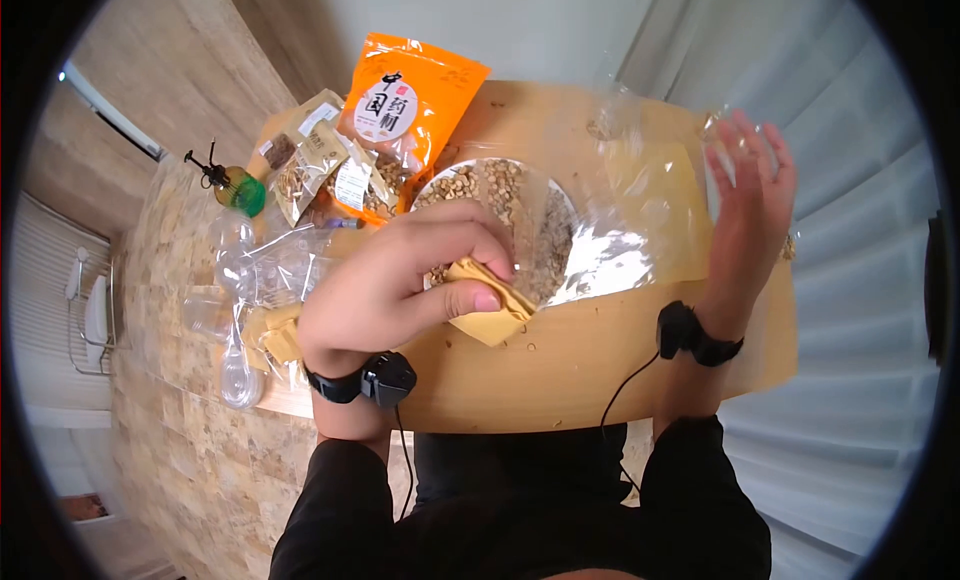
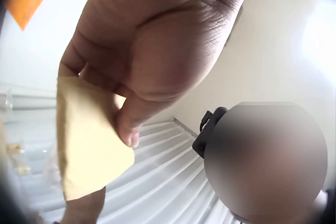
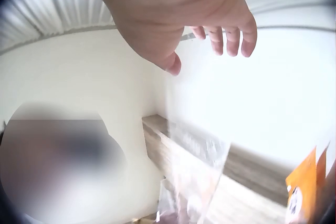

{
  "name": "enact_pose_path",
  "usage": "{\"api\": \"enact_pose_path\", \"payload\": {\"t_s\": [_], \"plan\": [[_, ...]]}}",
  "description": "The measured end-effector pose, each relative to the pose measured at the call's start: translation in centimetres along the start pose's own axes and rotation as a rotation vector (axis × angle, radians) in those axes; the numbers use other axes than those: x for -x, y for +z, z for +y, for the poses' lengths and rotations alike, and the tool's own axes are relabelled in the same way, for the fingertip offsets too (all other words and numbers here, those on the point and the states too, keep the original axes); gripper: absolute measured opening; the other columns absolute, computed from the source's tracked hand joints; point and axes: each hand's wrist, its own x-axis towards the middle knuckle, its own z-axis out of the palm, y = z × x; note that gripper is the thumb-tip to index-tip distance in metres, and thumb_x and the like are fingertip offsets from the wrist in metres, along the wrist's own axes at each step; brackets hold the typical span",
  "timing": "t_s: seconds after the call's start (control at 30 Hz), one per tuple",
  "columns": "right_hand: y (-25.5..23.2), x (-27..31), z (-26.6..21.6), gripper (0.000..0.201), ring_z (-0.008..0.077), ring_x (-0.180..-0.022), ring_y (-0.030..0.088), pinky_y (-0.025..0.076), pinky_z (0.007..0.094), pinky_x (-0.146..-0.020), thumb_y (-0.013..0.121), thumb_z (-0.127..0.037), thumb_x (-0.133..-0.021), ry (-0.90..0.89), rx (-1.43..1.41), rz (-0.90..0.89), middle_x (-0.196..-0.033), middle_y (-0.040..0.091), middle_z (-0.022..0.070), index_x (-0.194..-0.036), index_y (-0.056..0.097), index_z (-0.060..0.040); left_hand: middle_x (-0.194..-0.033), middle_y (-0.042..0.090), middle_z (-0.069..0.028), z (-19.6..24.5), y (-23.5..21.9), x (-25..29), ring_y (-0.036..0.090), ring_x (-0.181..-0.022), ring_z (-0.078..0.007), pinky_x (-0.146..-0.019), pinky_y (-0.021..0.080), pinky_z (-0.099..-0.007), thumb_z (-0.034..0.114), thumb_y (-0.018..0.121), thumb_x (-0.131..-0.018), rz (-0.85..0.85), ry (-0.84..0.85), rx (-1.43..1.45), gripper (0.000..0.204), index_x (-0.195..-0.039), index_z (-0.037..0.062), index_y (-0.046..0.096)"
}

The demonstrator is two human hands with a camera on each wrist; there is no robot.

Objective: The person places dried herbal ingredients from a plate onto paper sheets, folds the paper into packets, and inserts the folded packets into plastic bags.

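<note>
yellow packets (image 1: 272, 335) lay left of the left hand (image 1: 395, 280), which pinched a folded packet (image 1: 490, 325); dried pieces (image 1: 460, 185) beyond it sat loose, unpacked. clear plastic (image 1: 625, 245) spread towards the right hand (image 1: 750, 195), raised, fingers apart; contact, i couldn't tell.

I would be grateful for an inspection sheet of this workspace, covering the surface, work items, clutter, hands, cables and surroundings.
Surface: wooden table, small brown bits near its front edge.
Work items: folded yellow paper; dried pieces on a round white plate, partly under clear film.
Clutter: orange pouch, small packets and clear plastic containers towards the left.
Hands: left hand pinches the yellow paper; right hand is raised, thumb apart from fingers; contact with the film unclear.
Cables: a black cable hangs from each wrist camera; snags, nothing seen.
Surroundings: pale curtain right, tiled floor left.
</note>
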Motion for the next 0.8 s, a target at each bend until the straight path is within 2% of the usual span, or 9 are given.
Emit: {"api": "enact_pose_path", "payload": {"t_s": [0.03,0.1,0.17,0.3,0.43,0.57,0.67,0.77,0.8], "plan": [[-0.5,0.2,-0.1,0.047,0.0277,-0.112,0.054,0.045,0.0404,-0.095,0.067,-0.017,-0.086,0.011,0.005,0.014,-0.119,0.056,0.0177,-0.123,0.045,0.0011,-0.092,0.059,-0.0109,-0.1,0.4,0.1,0.060,-0.085,-0.0238,-0.076,0.047,-0.0332,0.028,0.073,-0.080,0.007,0.008,-0.052,0.031,-0.089,0.0000,0.062],[-1.4,0.7,-0.1,0.049,0.0278,-0.115,0.054,0.043,0.0396,-0.098,0.071,-0.018,-0.081,-0.235,0.505,-0.205,-0.125,0.054,0.0150,-0.121,0.049,-0.0001,-0.094,0.060,-0.0106,0.3,0.6,-0.1,0.059,-0.088,-0.0239,-0.078,0.046,-0.0327,0.021,0.070,-0.082,-0.051,0.002,-0.001,0.024,-0.092,0.0001,0.062],[-1.5,1.3,0.0,0.059,0.0294,-0.122,0.049,0.039,0.0397,-0.102,0.076,-0.022,-0.076,-0.375,0.466,-0.766,-0.132,0.051,0.0136,-0.124,0.049,-0.0012,-0.096,0.060,-0.0103,0.3,0.9,-0.2,0.058,-0.092,-0.0239,-0.079,0.046,-0.0321,0.013,0.067,-0.085,-0.106,-0.002,0.042,0.018,-0.096,0.0002,0.061],[2.0,4.0,-1.5,0.100,0.0327,-0.137,0.030,0.028,0.0420,-0.110,0.083,-0.042,-0.065,-0.236,0.351,-1.150,-0.147,0.032,0.0204,-0.141,0.033,0.0006,-0.096,0.060,-0.0100,-0.3,1.5,-0.7,0.058,-0.093,-0.0209,-0.081,0.046,-0.0314,0.016,0.068,-0.085,0.017,-0.070,0.315,0.021,-0.095,-0.0009,0.062],[3.1,5.8,-1.4,0.112,0.0370,-0.139,0.024,0.026,0.0446,-0.112,0.084,-0.041,-0.062,-0.245,0.429,-1.260,-0.151,0.021,0.0206,-0.146,0.022,-0.0009,-0.097,0.060,-0.0106,-0.4,1.6,-0.6,0.058,-0.093,-0.0200,-0.082,0.045,-0.0314,0.020,0.069,-0.085,0.047,-0.021,0.407,0.023,-0.094,-0.0010,0.062],[3.4,6.2,-1.3,0.106,0.0358,-0.138,0.027,0.030,0.0428,-0.110,0.082,-0.035,-0.067,-0.275,0.390,-1.222,-0.151,0.023,0.0202,-0.146,0.021,-0.0014,-0.097,0.060,-0.0106,-0.1,1.6,-0.5,0.058,-0.094,-0.0205,-0.083,0.045,-0.0315,0.021,0.069,-0.084,0.082,-0.031,0.394,0.026,-0.094,-0.0011,0.062],[3.2,6.5,-0.8,0.084,0.0376,-0.125,0.044,0.041,0.0406,-0.100,0.072,-0.020,-0.077,-0.249,0.320,-1.077,-0.139,0.039,0.0237,-0.145,0.026,-0.0020,-0.100,0.061,-0.0122,-0.3,2.0,-0.3,0.058,-0.095,-0.0212,-0.085,0.046,-0.0321,0.024,0.070,-0.083,0.164,-0.027,0.448,0.029,-0.095,-0.0012,0.062],[2.6,6.0,-1.5,0.066,0.0321,-0.117,0.054,0.047,0.0361,-0.092,0.063,-0.015,-0.085,-0.006,0.203,-1.167,-0.127,0.050,0.0230,-0.143,0.033,-0.0019,-0.106,0.060,-0.0152,-0.2,2.5,-0.4,0.059,-0.097,-0.0229,-0.085,0.046,-0.0330,0.025,0.070,-0.083,0.221,-0.062,0.525,0.031,-0.096,-0.0013,0.062],[2.4,5.9,-1.5,0.057,0.0301,-0.113,0.056,0.047,0.0356,-0.090,0.056,-0.022,-0.091,0.115,0.153,-1.113,-0.124,0.053,0.0226,-0.139,0.037,0.0001,-0.106,0.060,-0.0193,0.1,3.1,-0.7,0.061,-0.092,-0.0247,-0.077,0.047,-0.0312,0.032,0.070,-0.083,0.301,-0.031,0.489,0.035,-0.090,-0.0012,0.061]]}}
